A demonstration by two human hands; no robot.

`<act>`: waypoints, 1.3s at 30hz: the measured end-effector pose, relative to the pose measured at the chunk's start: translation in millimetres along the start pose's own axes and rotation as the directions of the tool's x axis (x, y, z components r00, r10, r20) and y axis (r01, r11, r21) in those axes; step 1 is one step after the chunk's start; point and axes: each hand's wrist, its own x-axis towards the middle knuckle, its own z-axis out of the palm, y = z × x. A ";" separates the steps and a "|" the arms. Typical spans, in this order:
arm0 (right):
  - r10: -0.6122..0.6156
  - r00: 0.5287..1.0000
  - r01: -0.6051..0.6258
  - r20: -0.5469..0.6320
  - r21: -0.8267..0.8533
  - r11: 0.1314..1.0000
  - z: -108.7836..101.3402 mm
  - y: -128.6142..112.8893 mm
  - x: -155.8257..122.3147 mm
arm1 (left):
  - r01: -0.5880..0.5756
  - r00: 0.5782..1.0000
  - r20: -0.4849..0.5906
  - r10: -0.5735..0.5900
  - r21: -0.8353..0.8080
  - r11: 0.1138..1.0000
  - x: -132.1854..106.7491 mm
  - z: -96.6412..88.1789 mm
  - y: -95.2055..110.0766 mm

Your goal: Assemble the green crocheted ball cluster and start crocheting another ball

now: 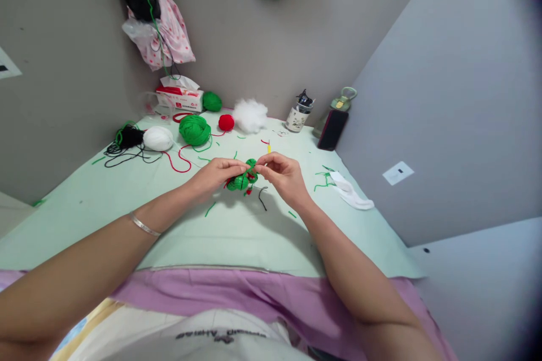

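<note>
Both hands meet over the middle of the table at a small green crocheted piece (241,182) with rounded lobes and some red on it. My left hand (221,174) is closed on its upper left side, thumb pressed on top. My right hand (283,174) pinches at its upper right edge, thumb against forefinger; whether yarn or a needle lies in that pinch is too small to tell. A yellow-handled tool (269,148), perhaps a crochet hook, shows just beyond the right fingers. A dark yarn end (263,199) lies below the piece.
Behind the hands stand a green yarn ball (195,130), white yarn ball (158,139), red yarn ball (226,122), white stuffing (250,115) and tissue box (180,98). At right are a jar (297,118), a phone (333,130) and white cloth (350,192). Yarn snippets are scattered about.
</note>
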 end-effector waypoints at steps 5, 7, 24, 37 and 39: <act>-0.096 0.995 0.093 -0.038 -0.071 0.993 -0.5 3.0 -0.1 | 0.008 1.000 0.001 -0.008 -0.001 1.000 -1.1 1.7 2.4; -0.114 0.993 0.109 -0.041 -0.098 0.989 -0.5 2.9 -0.3 | 0.003 1.000 -0.012 -0.002 0.021 1.000 -1.1 1.9 2.7; -0.174 0.984 0.166 -0.044 -0.144 0.976 -2.2 4.2 -0.5 | 0.010 1.000 -0.020 -0.010 0.030 0.999 0.5 0.8 0.7; -0.223 0.975 0.212 -0.025 -0.221 0.952 0.1 2.8 -2.7 | 0.006 1.000 -0.016 -0.005 0.013 1.000 -1.9 1.9 2.0; -0.224 0.974 0.214 -0.020 -0.217 0.953 0.0 2.7 -2.7 | 0.007 1.000 -0.028 -0.007 0.011 1.000 -2.0 1.8 2.3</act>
